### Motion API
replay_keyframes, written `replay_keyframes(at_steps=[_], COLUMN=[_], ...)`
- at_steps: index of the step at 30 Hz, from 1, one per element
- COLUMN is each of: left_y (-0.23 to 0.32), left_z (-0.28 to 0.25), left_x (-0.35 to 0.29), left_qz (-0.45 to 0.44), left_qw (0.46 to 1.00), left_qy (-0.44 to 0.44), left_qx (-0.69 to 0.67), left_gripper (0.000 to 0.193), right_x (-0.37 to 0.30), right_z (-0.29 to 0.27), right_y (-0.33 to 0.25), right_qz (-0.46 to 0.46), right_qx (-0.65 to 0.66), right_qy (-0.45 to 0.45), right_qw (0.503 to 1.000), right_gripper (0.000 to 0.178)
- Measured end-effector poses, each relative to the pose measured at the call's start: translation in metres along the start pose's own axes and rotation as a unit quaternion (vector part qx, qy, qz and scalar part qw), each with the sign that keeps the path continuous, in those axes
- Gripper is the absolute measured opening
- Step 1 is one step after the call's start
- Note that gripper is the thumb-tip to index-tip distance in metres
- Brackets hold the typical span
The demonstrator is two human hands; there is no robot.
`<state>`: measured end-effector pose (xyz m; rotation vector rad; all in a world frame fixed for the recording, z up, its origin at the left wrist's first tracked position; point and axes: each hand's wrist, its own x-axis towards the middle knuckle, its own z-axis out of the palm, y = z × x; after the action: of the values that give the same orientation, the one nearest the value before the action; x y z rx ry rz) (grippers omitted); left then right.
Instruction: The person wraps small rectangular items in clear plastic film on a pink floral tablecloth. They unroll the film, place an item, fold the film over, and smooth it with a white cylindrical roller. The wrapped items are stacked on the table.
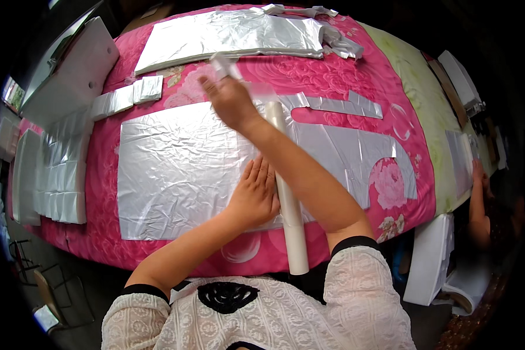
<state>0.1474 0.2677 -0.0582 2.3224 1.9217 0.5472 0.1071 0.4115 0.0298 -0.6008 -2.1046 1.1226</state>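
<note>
A flat silvery plastic bag [169,169] with handle-like strips at its right end lies spread on the pink cloth. My left hand [255,195] rests palm down on it, fingers stretched out. Right beside that hand, a long whitish roll [291,227] lies across the bag, its near end sticking out past the cloth's edge. My right arm crosses over the roll. My right hand [232,105] is raised above the bag's far edge and smeared by motion. Its fingers seem closed around a small pale, shiny thing [221,65], too blurred to name.
A stack of silvery bags [233,36] lies at the far side. Small folded silvery packets [128,96] line the left, with more in a white foam box [26,181]. A pale green cloth [399,64] covers the right end. Another person's arm [478,201] shows at far right.
</note>
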Motion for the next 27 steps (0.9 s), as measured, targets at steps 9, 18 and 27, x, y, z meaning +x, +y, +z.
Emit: replay_keyframes(at_steps=[9,18,27], left_y=[-0.003,-0.005,-0.019], left_z=[0.010,-0.009,-0.069], left_x=[0.003,-0.008,-0.086], left_qz=[0.006,-0.021,-0.040], left_qw=[0.999,0.998,0.989], left_qy=[0.013,-0.017,0.041], left_qx=[0.050,-0.050,-0.135], left_gripper=[0.068,0.105,0.086], right_x=[-0.072,-0.159,-0.183], right_z=[0.115,-0.103,-0.063], right_y=[-0.048,0.001,0.015], right_qz=[-0.067,-0.133,-0.154], right_qx=[-0.073,-0.217,-0.253], right_qy=[-0.353,-0.137,-0.273], right_qw=[0.930,0.957,0.915], right_gripper=[0.077,0.055,0.064])
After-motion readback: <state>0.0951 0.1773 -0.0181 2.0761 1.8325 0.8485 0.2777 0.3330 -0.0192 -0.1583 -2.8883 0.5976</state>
